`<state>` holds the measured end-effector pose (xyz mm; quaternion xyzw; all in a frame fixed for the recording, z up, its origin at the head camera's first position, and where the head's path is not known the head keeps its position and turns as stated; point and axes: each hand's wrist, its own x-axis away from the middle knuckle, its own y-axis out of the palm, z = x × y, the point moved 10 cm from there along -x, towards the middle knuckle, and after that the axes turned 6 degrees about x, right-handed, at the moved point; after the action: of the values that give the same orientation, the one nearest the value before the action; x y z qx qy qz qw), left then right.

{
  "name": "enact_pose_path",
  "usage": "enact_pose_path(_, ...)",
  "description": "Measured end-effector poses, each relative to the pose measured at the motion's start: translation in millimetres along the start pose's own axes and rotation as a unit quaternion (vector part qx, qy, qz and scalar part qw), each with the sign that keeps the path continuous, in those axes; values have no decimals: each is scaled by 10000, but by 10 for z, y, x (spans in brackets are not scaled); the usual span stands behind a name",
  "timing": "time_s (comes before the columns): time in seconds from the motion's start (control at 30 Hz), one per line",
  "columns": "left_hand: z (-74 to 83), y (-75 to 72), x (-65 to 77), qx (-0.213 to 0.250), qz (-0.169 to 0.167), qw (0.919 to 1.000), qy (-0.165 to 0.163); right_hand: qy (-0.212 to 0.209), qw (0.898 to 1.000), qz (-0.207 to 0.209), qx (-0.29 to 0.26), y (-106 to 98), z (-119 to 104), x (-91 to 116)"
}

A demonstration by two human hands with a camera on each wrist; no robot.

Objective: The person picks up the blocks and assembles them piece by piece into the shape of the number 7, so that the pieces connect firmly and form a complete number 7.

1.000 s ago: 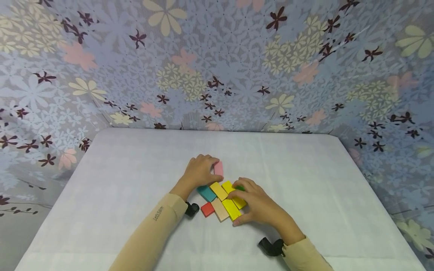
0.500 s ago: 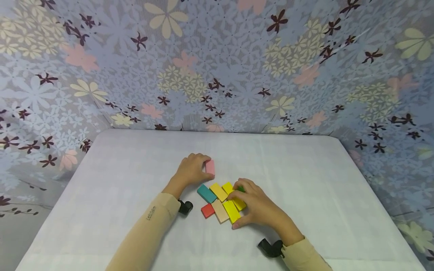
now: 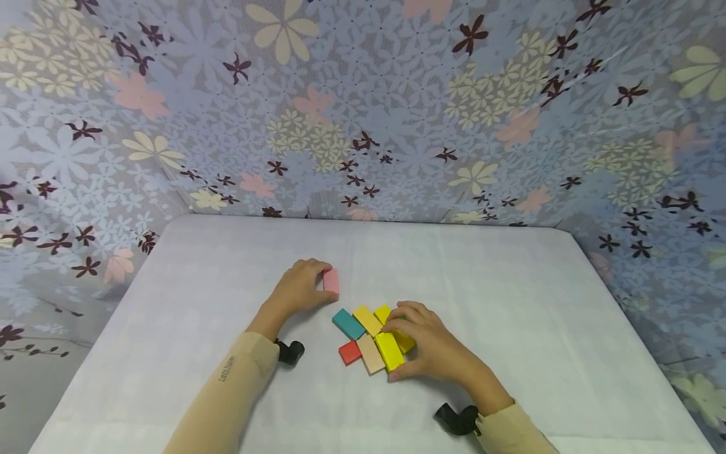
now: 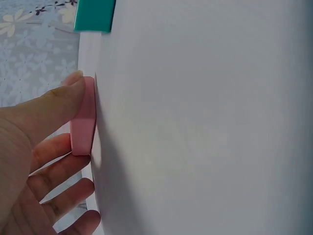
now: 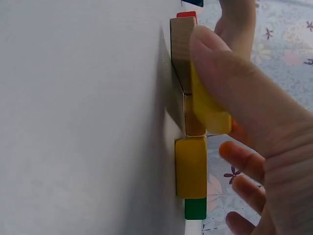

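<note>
My left hand (image 3: pixel 299 287) pinches a pink block (image 3: pixel 331 283) between thumb and fingers, to the left of the other blocks; in the left wrist view the pink block (image 4: pixel 84 117) is at the tabletop. With thumb and fingertip, my right hand (image 3: pixel 429 340) grips a yellow block (image 3: pixel 389 352). The right wrist view has this yellow block (image 5: pixel 209 107) slightly raised above its neighbours. Around it lie a plain wood-coloured block (image 3: pixel 371 355), a red block (image 3: pixel 350 352), a teal block (image 3: pixel 348 324), an orange-yellow block (image 3: pixel 367 320) and other yellow blocks. A green block (image 5: pixel 195 209) shows in the right wrist view.
The blocks sit on a white-covered table (image 3: pixel 238 252). Behind and beside it hangs flower-patterned cloth (image 3: pixel 363 107). Black wrist devices (image 3: pixel 291 353) sit at both cuffs, low over the table.
My left hand has drawn the pink block leftward, away from the other blocks. My right hand stays nearly in place, and the yellow block at its thumb now appears slightly lifted.
</note>
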<state>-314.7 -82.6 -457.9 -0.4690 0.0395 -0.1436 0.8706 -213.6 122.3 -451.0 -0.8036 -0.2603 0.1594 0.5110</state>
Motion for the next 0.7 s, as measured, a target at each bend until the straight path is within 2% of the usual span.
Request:
enact_pose_path(0.23, -117, -74, 142, -31, 116, 9999, 20, 205, 9993, 285, 118, -95, 43, -12)
enact_pose_path(0.47, -141, -126, 324, -87, 132, 9997, 182, 404, 9977, 536, 121, -179, 124, 7)
enact_pose_path(0.7, -189, -126, 527, -127, 156, 9996, 206, 473, 9960, 750, 96, -278, 224, 59)
